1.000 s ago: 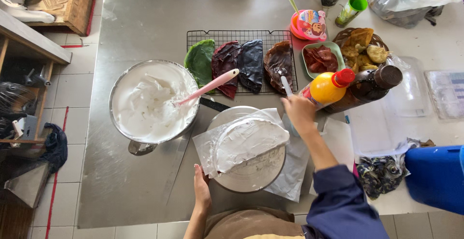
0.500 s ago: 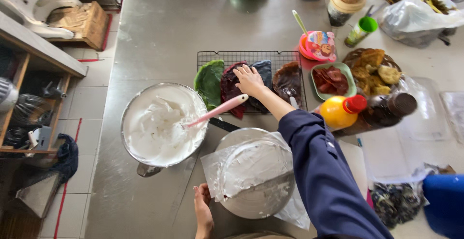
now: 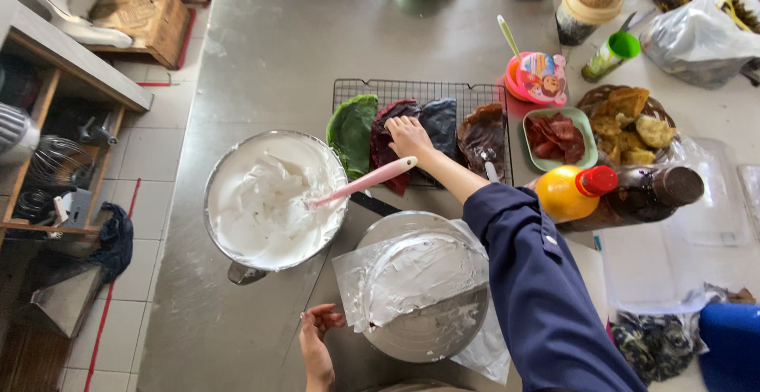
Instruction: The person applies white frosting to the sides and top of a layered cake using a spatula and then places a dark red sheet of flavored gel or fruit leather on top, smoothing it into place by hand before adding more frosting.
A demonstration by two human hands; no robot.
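My right hand [image 3: 409, 138] reaches across to the wire cooling rack [image 3: 475, 93] and rests on a dark red flat crepe [image 3: 385, 135]; whether it grips it I cannot tell. A green crepe [image 3: 351, 127], a dark blue one [image 3: 439, 123] and a brown one [image 3: 480, 135] lie beside it. My left hand [image 3: 317, 343] sits open at the table's near edge, by the round metal turntable [image 3: 431, 336] that carries a cream-smeared plastic sheet [image 3: 412, 277]. A steel bowl of white cream [image 3: 265, 202] holds a pink spatula [image 3: 368, 182].
To the right lie an orange bottle with red cap [image 3: 571, 192], a dark bottle [image 3: 649, 194], a green dish of red slices [image 3: 558, 138], a basket of fried pieces [image 3: 633, 123] and a pink cup [image 3: 540, 77]. Shelving with whisks [image 3: 55, 170] stands at left.
My right hand has swung left from the bottles to the dark red crepe on the rack. The view has shifted, so everything sits lower and further right in frame.
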